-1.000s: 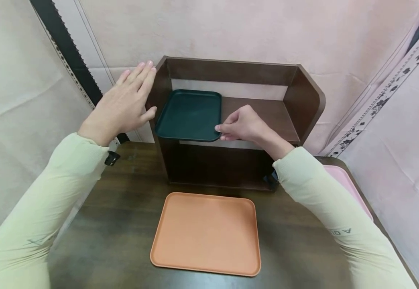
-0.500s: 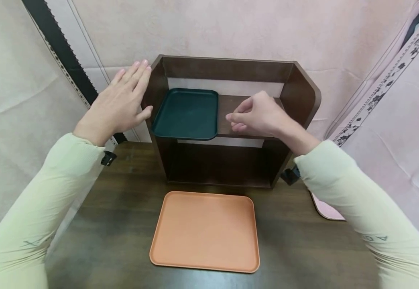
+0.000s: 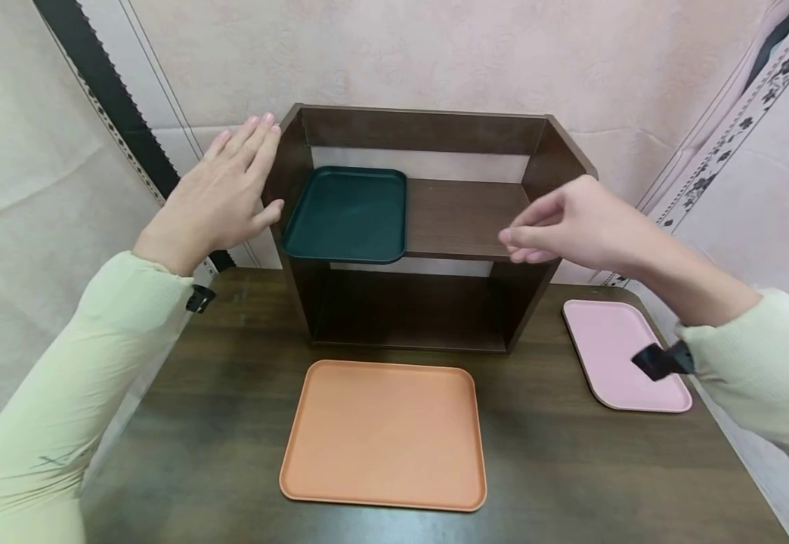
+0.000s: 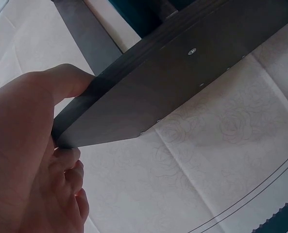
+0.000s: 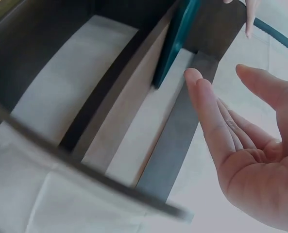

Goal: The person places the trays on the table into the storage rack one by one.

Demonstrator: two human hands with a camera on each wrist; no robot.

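A dark brown two-tier shelf (image 3: 462, 215) stands at the back of the table. On the left of its upper board lies a dark green tray (image 3: 348, 219), its front edge slightly past the board. My left hand (image 3: 214, 196) has straight fingers along the shelf's left side; in the left wrist view its thumb is at the panel's edge. Away from the green tray, my right hand (image 3: 574, 227) hovers in front of the shelf's right side, fingers loosely bent and holding nothing. The right wrist view shows a gap between its thumb and fingers (image 5: 212, 116).
An orange tray (image 3: 384, 438) lies on the dark wooden table (image 3: 537, 468) in front of the shelf. To the right, near the table's edge, lies a pink tray (image 3: 601, 340), partly beneath my right wrist in view. Pale cloth (image 3: 422, 53) hangs behind and at both sides.
My right hand has let go of the green tray's right front corner and moved right, uncovering the pink tray. The left hand stays at the shelf's side.
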